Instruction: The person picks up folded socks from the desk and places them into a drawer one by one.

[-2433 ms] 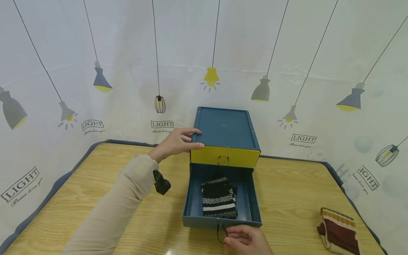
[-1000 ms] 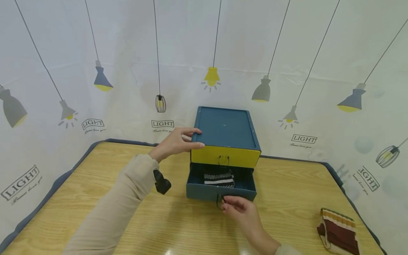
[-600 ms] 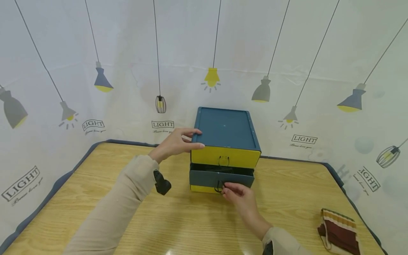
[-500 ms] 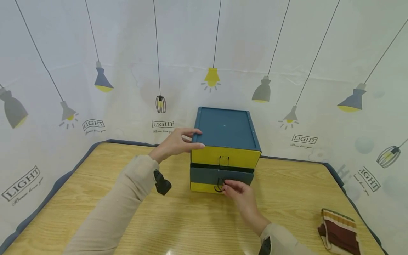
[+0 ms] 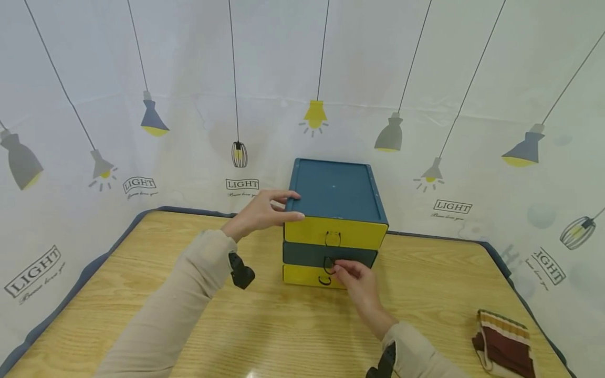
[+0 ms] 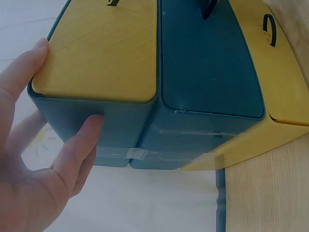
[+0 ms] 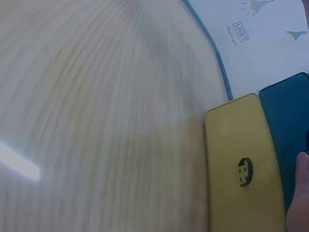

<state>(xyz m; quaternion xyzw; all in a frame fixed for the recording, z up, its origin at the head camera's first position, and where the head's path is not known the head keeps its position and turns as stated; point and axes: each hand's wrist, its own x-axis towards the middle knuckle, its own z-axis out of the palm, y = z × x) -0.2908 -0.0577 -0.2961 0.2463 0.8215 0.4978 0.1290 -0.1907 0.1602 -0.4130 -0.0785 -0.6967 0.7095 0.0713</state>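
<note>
A stack of drawers (image 5: 333,189) with a blue top stands on the table in the head view. Its top drawer (image 5: 302,232) and bottom drawer (image 5: 298,275) have yellow fronts; the middle drawer (image 5: 302,253) is blue and sits pushed in, about flush with the others. My right hand (image 5: 361,283) pinches the black loop handle (image 5: 327,266) of that middle drawer. My left hand (image 5: 260,212) rests on the stack's upper left edge, its fingers fairly straight. In the left wrist view its fingertips (image 6: 94,123) touch the blue casing. The middle drawer's inside is hidden.
A folded striped cloth (image 5: 508,346) in maroon, cream and mustard lies at the right of the wooden table (image 5: 264,331). Behind the table hangs a pale curtain (image 5: 189,131) printed with lamps. Dark edging (image 5: 189,210) runs along the table's back.
My right hand has pushed the middle drawer away from me until it is in. The folded black-and-white cloth inside it has gone out of sight. My left hand has stayed put.
</note>
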